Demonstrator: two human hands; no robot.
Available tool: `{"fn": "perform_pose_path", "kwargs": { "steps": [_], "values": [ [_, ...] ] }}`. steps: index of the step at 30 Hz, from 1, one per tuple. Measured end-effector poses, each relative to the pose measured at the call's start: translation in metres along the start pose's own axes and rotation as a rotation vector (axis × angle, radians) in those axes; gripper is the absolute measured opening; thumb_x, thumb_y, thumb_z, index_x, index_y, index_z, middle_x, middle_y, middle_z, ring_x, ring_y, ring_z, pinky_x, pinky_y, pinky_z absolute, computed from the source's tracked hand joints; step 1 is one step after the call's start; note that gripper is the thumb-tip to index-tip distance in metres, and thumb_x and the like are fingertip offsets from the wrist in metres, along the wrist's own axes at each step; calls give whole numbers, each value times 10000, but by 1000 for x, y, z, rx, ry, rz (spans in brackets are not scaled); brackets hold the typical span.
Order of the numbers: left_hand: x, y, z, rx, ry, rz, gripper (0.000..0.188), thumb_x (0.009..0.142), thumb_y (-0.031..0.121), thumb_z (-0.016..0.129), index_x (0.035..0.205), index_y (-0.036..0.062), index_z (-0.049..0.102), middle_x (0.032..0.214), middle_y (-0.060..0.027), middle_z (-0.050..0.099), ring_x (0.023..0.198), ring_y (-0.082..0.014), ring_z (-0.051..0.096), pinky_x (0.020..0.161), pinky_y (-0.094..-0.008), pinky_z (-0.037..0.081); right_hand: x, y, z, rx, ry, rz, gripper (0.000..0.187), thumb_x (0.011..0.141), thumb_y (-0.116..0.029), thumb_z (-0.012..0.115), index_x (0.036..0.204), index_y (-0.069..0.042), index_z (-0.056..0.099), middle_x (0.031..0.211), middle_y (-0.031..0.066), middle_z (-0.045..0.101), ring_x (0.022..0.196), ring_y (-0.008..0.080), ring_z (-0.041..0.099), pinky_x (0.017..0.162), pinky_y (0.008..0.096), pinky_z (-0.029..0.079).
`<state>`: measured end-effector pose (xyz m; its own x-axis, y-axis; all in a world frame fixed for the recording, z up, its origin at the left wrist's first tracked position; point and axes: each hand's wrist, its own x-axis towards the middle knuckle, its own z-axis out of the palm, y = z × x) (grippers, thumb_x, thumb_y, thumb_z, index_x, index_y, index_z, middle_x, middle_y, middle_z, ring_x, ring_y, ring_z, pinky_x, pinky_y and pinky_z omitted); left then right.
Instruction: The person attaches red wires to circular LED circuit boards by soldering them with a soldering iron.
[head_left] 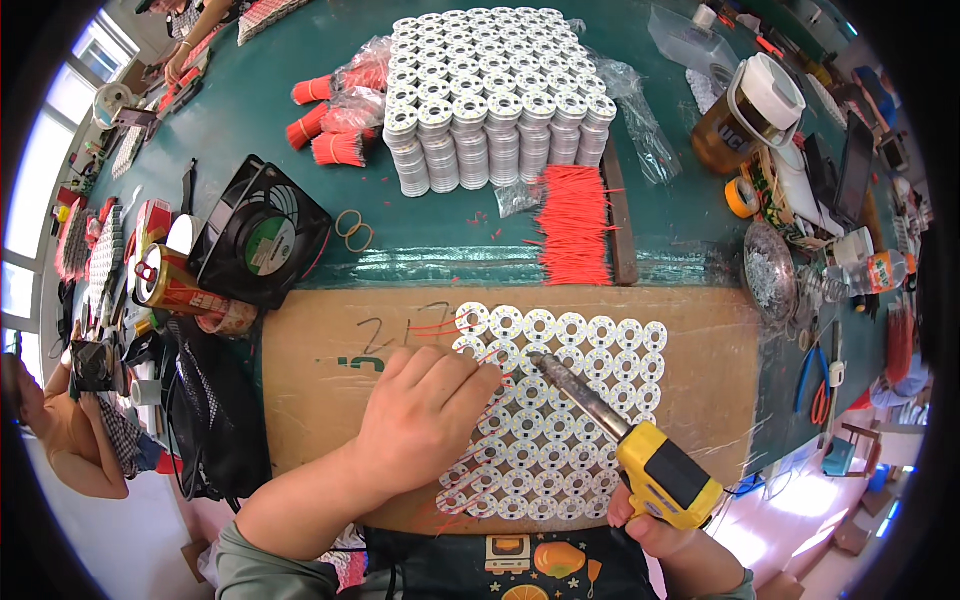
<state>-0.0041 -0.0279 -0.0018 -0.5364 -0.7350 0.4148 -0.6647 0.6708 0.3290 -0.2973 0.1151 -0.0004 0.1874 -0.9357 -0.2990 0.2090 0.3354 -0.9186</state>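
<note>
A grid of small round white LED circuit boards [571, 328] lies on a brown cardboard sheet [320, 400]. Thin red wires stretch across the boards of its left column. My left hand [420, 415] is closed in a pinch over the left side of the grid, on what looks like a red wire; its fingertips are partly hidden. In my right hand [645, 520] is a yellow and black soldering gun [672, 475], gripped at the handle. Its metal tip points up and left, at a board in the second row, close to my left fingers.
Beyond the cardboard stand tall stacks of round boards [500, 140] beside a pile of red wires [575, 225]. A black fan [262, 235] and a drink can [170, 285] are at left. A lidded jug [745, 115], a metal bowl [768, 265] and pliers [815, 380] lie right. Other people work at far left.
</note>
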Motion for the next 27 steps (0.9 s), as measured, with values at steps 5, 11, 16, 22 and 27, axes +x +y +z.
{"fn": "perform_pose_path", "kwargs": {
  "steps": [5,11,16,22,27],
  "values": [
    [-2,-1,3,-28,-36,-2,290,722,47,716,1009,90,727,920,-22,651,845,-218,633,753,-359,469,-2,10,-6,-297,-13,5,241,841,-217,811,923,-58,651,754,44,642,629,176,638,560,308,493],
    [-1,-4,6,-51,-65,1,303,726,44,716,1026,82,735,960,-42,660,863,-232,631,764,-362,481,3,10,-3,-249,39,-4,245,847,-213,797,955,-47,653,759,35,633,637,172,629,579,304,496],
    [-1,-4,7,-62,-91,-18,283,746,47,725,1028,73,732,974,-51,667,857,-243,629,761,-372,509,-3,17,-10,-176,13,89,479,868,-277,807,1201,-24,574,778,39,608,675,152,586,625,316,494],
    [-1,-5,8,-56,-84,-20,254,760,51,736,1013,65,726,972,-56,668,843,-242,628,752,-371,513,-4,14,-10,-134,-12,168,692,876,-349,824,1389,-5,511,757,45,564,676,146,532,650,337,483],
    [0,-4,8,-60,-81,-14,245,767,58,737,1012,66,728,964,-56,668,839,-241,628,749,-368,515,-2,14,-9,-127,-11,161,676,876,-342,824,1374,1,521,757,52,571,669,151,543,641,336,487]
  ]
}}
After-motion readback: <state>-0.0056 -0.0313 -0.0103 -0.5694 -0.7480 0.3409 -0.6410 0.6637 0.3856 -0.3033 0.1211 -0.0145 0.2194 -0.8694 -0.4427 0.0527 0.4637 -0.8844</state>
